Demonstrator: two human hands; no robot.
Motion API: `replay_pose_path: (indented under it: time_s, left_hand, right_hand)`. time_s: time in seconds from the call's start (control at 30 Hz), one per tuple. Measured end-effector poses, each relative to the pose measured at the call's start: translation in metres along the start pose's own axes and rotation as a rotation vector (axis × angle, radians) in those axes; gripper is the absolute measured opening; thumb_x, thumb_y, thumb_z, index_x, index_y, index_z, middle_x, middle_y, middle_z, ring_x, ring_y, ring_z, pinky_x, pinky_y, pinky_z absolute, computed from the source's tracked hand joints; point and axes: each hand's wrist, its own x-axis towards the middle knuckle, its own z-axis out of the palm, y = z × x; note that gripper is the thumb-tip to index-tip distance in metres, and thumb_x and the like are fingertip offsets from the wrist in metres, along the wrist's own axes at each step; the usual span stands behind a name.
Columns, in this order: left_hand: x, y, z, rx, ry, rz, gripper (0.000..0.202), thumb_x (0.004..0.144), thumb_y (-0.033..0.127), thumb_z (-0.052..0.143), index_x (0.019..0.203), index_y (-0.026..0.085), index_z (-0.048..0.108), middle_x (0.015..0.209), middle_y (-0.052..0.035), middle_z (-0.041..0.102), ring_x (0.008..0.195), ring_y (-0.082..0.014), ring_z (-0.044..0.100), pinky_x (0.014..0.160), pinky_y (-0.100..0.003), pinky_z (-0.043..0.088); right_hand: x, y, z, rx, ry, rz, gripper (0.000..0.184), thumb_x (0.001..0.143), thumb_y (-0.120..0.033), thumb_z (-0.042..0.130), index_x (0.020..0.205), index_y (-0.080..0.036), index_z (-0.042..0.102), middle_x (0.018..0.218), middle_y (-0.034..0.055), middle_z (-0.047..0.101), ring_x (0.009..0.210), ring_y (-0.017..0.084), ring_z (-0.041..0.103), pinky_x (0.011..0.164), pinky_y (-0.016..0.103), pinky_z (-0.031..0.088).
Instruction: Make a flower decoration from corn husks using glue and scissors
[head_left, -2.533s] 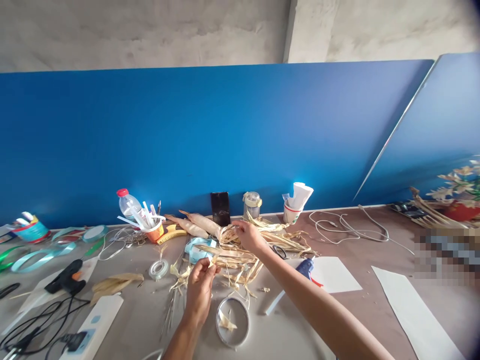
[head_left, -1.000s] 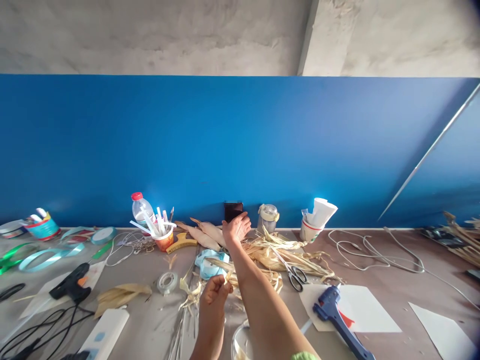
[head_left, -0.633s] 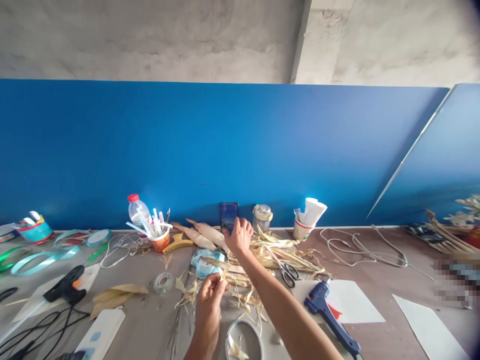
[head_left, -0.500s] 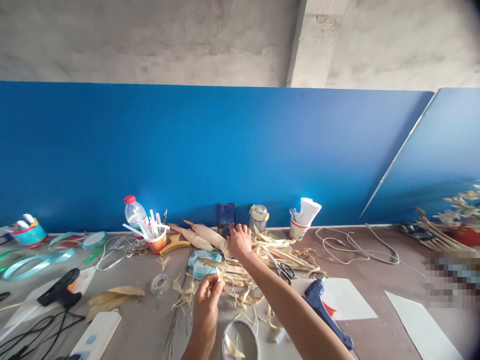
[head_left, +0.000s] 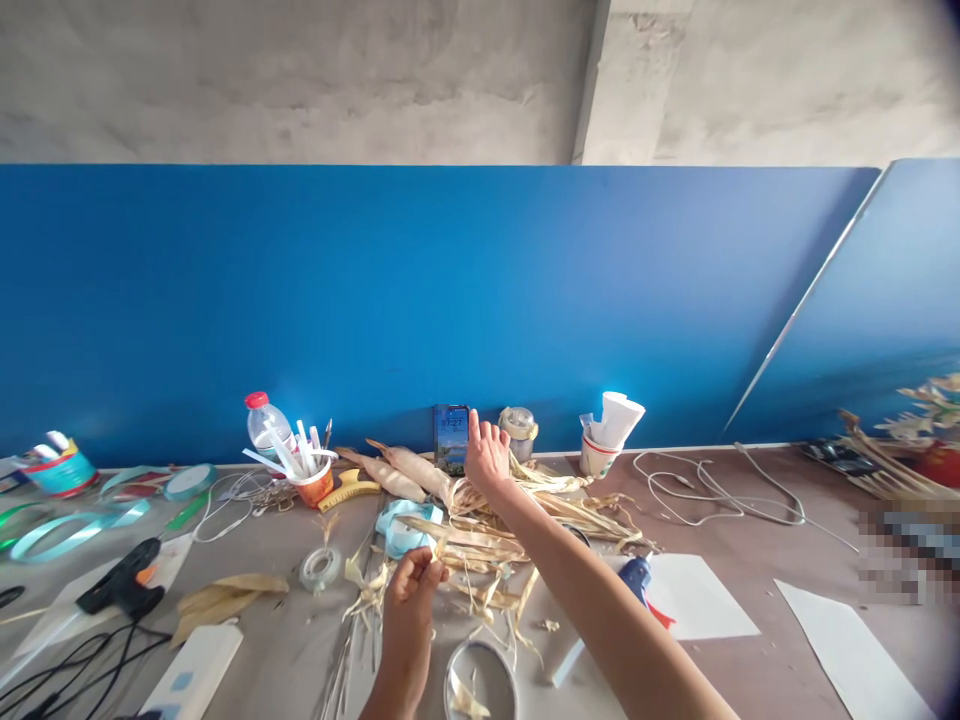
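Dried husks litter a table backed by a blue partition.

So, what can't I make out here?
All in the head view:
Blue glue gun: handle hidden by the right forearm.
Phone: small screen text too tiny to read.
Pale scrap: partly covered by the left hand.
White power strip: cut off by the bottom edge.

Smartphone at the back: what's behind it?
The blue partition rises behind the smartphone, beside the right hand. Anything directly behind its body, including any prop, is covered and cannot be seen.
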Motion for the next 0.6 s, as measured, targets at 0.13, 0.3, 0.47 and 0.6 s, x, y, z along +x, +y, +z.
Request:
replay_pose_path:
  time_s: [0.13, 0.3, 0.47, 0.6]
  left_hand:
    - [-0.001, -0.001, 0.000, 0.018, -0.011, -0.007, 0.036, 0.059, 0.046, 0.073, 0.079, 0.018, 0.062, 0.066, -0.0014, 0.060, 0.068, -0.0195, 0.062, 0.067, -0.029, 0.047]
    - [-0.002, 0.000, 0.000, 0.035, -0.011, 0.002, 0.034, 0.059, 0.045, 0.073, 0.078, 0.019, 0.062, 0.065, -0.0012, 0.060, 0.068, -0.0197, 0.062, 0.066, -0.029, 0.047]
    - [0.000, 0.001, 0.001, 0.011, -0.002, -0.009, 0.033, 0.059, 0.044, 0.072, 0.075, 0.018, 0.062, 0.063, -0.0007, 0.060, 0.065, -0.0179, 0.060, 0.069, -0.030, 0.047]
    - [-0.001, 0.004, 0.002, 0.015, -0.001, -0.017, 0.033, 0.057, 0.046, 0.072, 0.072, 0.018, 0.062, 0.061, 0.0000, 0.059, 0.064, -0.0179, 0.059, 0.069, -0.030, 0.047]
  right_hand:
    - [-0.014, 0.002, 0.003, -0.011, -0.071, -0.116, 0.056, 0.082, -0.010, 0.036, 0.137, -0.017, 0.031, 0.107, 0.0141, 0.054, 0.098, 0.026, 0.040, 0.087, 0.039, 0.023]
    - [-0.021, 0.002, 0.012, -0.020, -0.126, -0.225, 0.041, 0.078, -0.010, 0.045, 0.116, -0.023, 0.056, 0.100, 0.0101, 0.059, 0.100, 0.024, 0.041, 0.091, 0.038, 0.019]
    - [-0.003, 0.007, 0.008, -0.041, -0.081, -0.194, 0.052, 0.083, -0.008, 0.038, 0.133, -0.020, 0.039, 0.105, 0.0131, 0.054, 0.100, 0.026, 0.040, 0.092, 0.042, 0.018]
    - [-0.001, 0.012, 0.003, -0.059, -0.022, -0.123, 0.062, 0.084, -0.007, 0.032, 0.143, -0.019, 0.015, 0.108, 0.0141, 0.049, 0.099, 0.026, 0.040, 0.091, 0.044, 0.019]
